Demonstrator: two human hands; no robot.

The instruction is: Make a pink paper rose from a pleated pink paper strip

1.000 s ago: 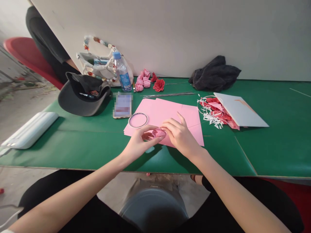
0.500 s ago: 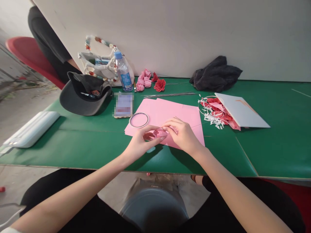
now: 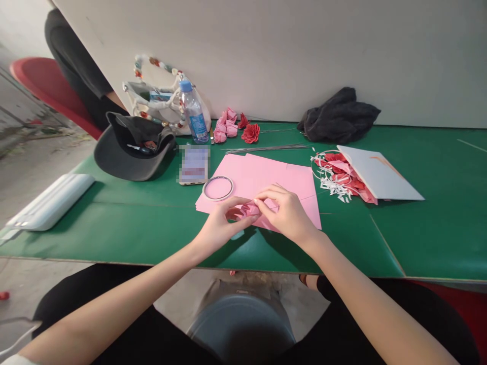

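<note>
A pink paper flower [image 3: 249, 209] is held between my two hands, above the near edge of the pink paper sheets [image 3: 266, 175]. My left hand [image 3: 220, 220] grips it from the left, thumb below and fingers above. On its other side, my right hand [image 3: 283, 208] has thumb and index finger pinched at the flower's edge. The fingers partly cover the flower. A roll of tape or ring [image 3: 218, 188] lies on the sheets beyond my left hand. Finished-looking pink paper flowers [image 3: 225, 125] and a red paper flower [image 3: 250, 133] sit at the back.
Thin wires [image 3: 270, 148] lie behind the sheets. At left are a phone [image 3: 194, 165], cap [image 3: 131, 147], water bottle [image 3: 197, 114], beaded bag [image 3: 160, 99] and white case [image 3: 51, 202]. Paper scraps [image 3: 338, 175], a white board [image 3: 380, 176] and black cloth [image 3: 338, 117] are at right.
My right thumb has drawn in against the index finger at the flower's edge. My left hand stays nearly still around the flower.
</note>
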